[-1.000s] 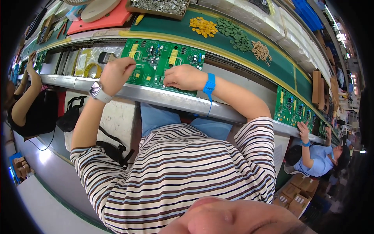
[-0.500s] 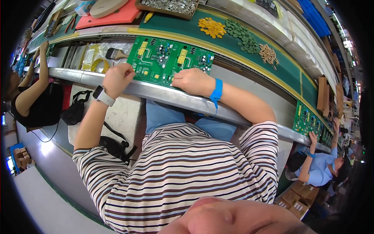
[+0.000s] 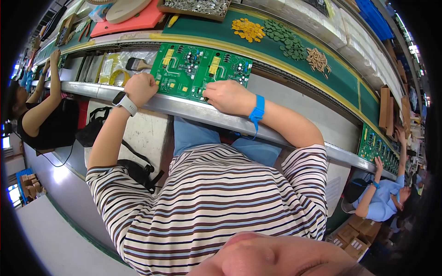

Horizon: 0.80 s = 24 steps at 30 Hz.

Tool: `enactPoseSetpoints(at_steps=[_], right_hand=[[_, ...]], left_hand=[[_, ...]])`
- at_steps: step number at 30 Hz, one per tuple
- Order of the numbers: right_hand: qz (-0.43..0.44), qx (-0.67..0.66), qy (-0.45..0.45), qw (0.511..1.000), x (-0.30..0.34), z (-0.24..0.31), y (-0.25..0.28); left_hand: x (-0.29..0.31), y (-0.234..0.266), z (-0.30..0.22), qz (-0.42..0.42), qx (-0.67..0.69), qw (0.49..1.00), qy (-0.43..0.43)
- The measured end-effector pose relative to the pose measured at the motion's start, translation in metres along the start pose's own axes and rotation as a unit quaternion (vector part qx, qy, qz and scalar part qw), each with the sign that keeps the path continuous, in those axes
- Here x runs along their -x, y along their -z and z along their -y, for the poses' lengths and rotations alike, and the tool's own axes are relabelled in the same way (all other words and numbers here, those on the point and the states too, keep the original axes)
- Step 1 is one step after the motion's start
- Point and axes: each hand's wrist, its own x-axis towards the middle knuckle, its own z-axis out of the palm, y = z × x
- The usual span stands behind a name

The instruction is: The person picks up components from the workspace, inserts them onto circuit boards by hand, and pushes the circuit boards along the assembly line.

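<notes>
- one green circuit board lies along the metal rail.
- left hand: fingers curled in at the board's near-left corner; can't tell if they grip anything.
- right hand: fingertips drawn together low over the near edge; any part inside is hidden.
- i'd steady with the left, press lightly with the right, keep blue strap off raised yellow parts.

A wide brush lies near a roll of yellow tape, a pale round disc rests on a red foam sheet beyond, and cardboard boxes stand near a co-worker in light blue.
</notes>
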Motion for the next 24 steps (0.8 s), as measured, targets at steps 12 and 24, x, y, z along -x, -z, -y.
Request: enactPoseSetpoints(at_steps=[12, 24], right_hand=[[0.006, -0.003, -0.011, 1.0, -0.002, 0.001, 0.001], [0.002, 0.008, -0.006, 1.0, -0.004, 0.002, 0.0]], left_hand=[[-0.003, 0.004, -0.007, 0.016, -0.029, 0.999, 0.001], [-0.001, 0.0, -0.009, -0.018, -0.045, 0.999, 0.004]])
